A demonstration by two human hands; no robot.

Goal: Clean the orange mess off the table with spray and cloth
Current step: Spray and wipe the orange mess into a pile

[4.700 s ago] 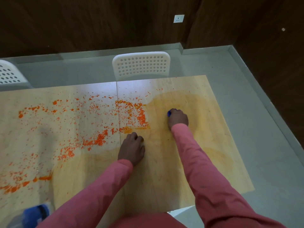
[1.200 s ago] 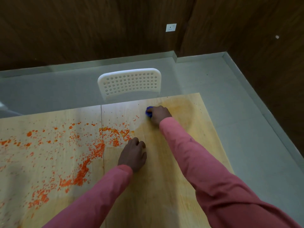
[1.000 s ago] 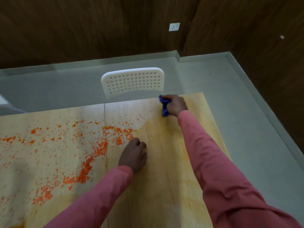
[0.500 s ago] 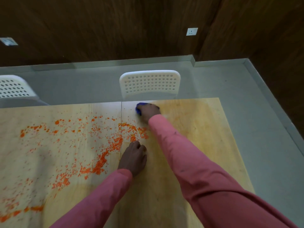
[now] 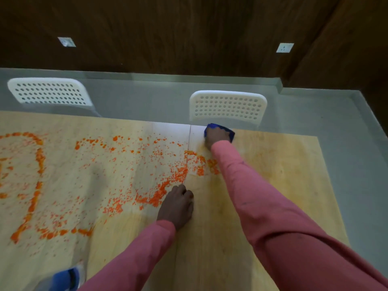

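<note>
Pale wood makes up the table [image 5: 273,185], two boards meeting at a seam, set on a grey floor [image 5: 346,127] against dark wood-panelled walls [image 5: 189,28] with a white socket [image 5: 284,47]. Two white perforated chairs [image 5: 227,107] stand at the far edge. The orange mess [image 5: 159,194] lies as thick specks and streaks across the left board and just over the seam; the right board shows only a faint yellowish smear. The right hand [image 5: 216,136] presses a blue cloth [image 5: 230,131] at the far edge near the seam, fingers curled over it. The left hand [image 5: 177,205] rests on the table by the seam, fingers curled under, holding nothing. A blurred blue-topped spray bottle [image 5: 63,279] sits at the near left edge.
</note>
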